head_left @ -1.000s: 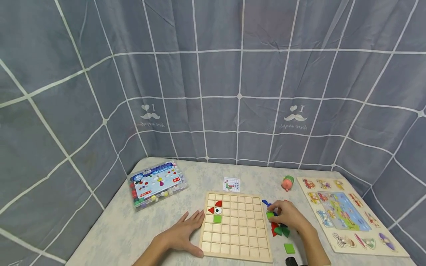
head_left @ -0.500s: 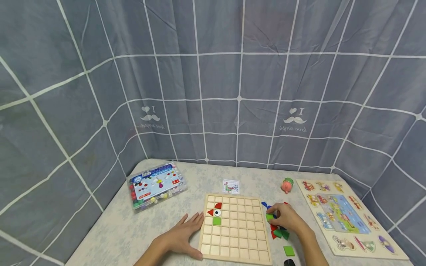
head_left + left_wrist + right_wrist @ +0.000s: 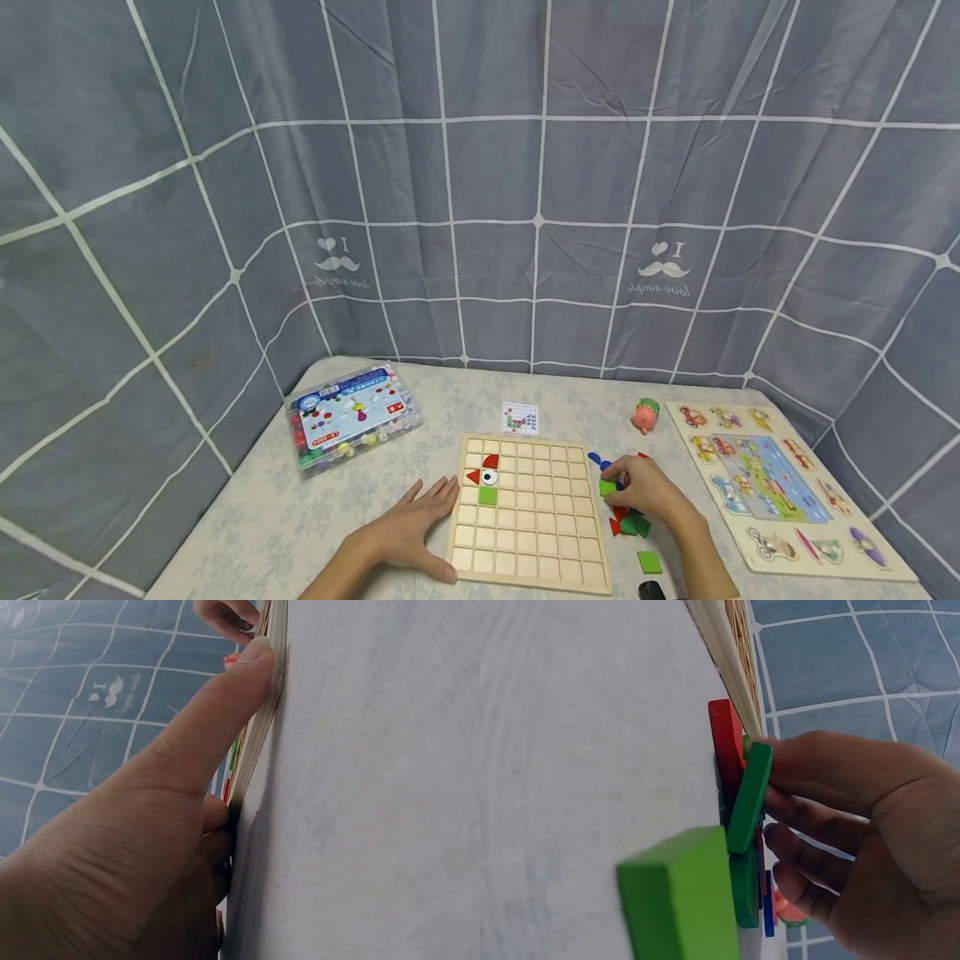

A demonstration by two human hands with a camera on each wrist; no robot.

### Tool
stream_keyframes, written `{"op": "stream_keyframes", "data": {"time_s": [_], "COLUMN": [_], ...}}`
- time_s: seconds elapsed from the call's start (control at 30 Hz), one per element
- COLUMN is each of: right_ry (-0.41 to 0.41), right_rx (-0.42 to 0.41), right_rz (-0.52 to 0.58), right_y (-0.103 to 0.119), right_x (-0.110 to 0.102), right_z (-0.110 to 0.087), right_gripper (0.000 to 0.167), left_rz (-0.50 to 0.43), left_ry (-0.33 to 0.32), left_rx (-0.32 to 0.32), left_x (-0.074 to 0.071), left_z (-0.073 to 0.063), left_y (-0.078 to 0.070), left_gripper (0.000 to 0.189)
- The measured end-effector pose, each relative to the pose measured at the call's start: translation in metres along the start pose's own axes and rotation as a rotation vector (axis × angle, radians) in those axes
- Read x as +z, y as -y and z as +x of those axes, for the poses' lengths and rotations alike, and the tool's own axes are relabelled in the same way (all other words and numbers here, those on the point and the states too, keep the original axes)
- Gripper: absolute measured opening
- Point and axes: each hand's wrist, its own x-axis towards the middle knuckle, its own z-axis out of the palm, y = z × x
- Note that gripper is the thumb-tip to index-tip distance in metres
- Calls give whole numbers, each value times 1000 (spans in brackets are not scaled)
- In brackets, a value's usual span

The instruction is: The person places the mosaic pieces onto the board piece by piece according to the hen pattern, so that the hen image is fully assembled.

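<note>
A wooden grid board [image 3: 547, 546] lies in the middle of the table. In its upper left cells sit a red quarter-round piece [image 3: 491, 461], a red triangle [image 3: 473, 476], a white tile with a black eye dot [image 3: 489, 477] and a light green square tile [image 3: 487, 496]. My left hand [image 3: 411, 527] rests along the board's left edge, fingers spread, thumb against its side in the left wrist view. Right of the board, my right hand [image 3: 647, 487] pinches another light green square tile [image 3: 607, 487] over a pile of red, blue and dark green pieces [image 3: 750, 799], partly hidden by the fingers.
A loose green square [image 3: 649, 562] lies nearer me. A small patterned card [image 3: 520, 418] sits behind the board. At left is a clear box of coloured beads [image 3: 354, 417]; at right, a pink figure [image 3: 646, 415] and a picture puzzle board [image 3: 787, 492].
The right hand stays at the pile with the green square tile between thumb and fingers, barely shifting. The left hand has kept its place; the head view moved slightly.
</note>
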Motion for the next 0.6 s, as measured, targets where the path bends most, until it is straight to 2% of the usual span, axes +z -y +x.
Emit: {"op": "stream_keyframes", "data": {"time_s": [0.37,0.6], "right_ry": [30,20], "right_rx": [5,10], "right_rz": [40,26], "right_y": [-1,-1], "right_x": [-4,-4], "right_z": [-3,-4], "right_gripper": [26,25], "left_rz": [-3,2], "left_ry": [-3,-6], "left_rx": [-6,3], "left_x": [-1,0], "left_z": [0,0], "left_y": [0,0], "left_gripper": [118,117]}}
